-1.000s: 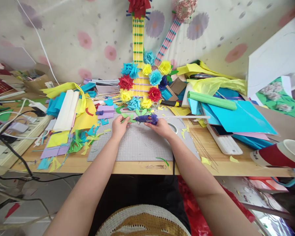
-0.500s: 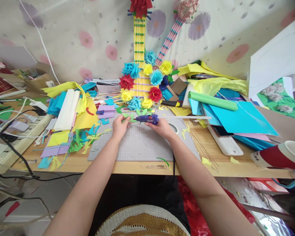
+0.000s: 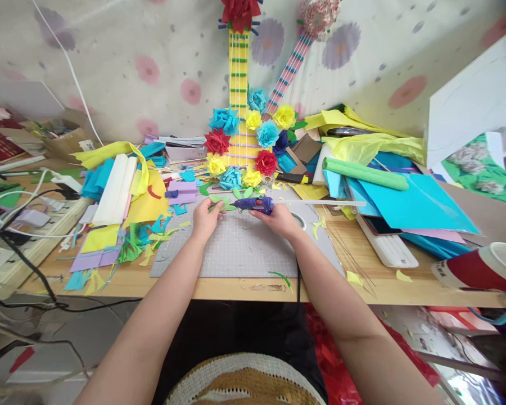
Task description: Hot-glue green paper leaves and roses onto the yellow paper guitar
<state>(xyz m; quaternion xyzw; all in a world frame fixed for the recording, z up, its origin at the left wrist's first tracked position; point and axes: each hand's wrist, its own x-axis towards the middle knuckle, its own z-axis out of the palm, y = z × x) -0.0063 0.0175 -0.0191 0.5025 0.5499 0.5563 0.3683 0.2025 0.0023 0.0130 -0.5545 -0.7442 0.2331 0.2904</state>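
In my right hand (image 3: 279,219) is a blue hot glue gun (image 3: 255,205), its nozzle pointing left and a long white glue stick (image 3: 320,202) sticking out of its back. My left hand (image 3: 206,218) pinches a green paper leaf (image 3: 220,201) close to the nozzle; I cannot tell whether the tip touches it. Both hands are over a grey cutting mat (image 3: 240,247). Just behind them stands a yellow paper guitar (image 3: 239,73) edged with red, blue and yellow paper flowers. More green leaves (image 3: 242,192) lie at its foot.
A pink guitar neck (image 3: 289,70) leans behind. Crepe paper rolls (image 3: 117,190) and scraps crowd the left, beside a power strip (image 3: 37,239) with cables. Coloured sheets (image 3: 417,202), a white power bank (image 3: 388,243) and a paper cup (image 3: 480,267) are on the right. A tape roll (image 3: 299,221) lies by my right hand.
Almost nothing differs. The glue gun and its glue stick have shifted very slightly to the right; my left hand and the leaf stay in place.
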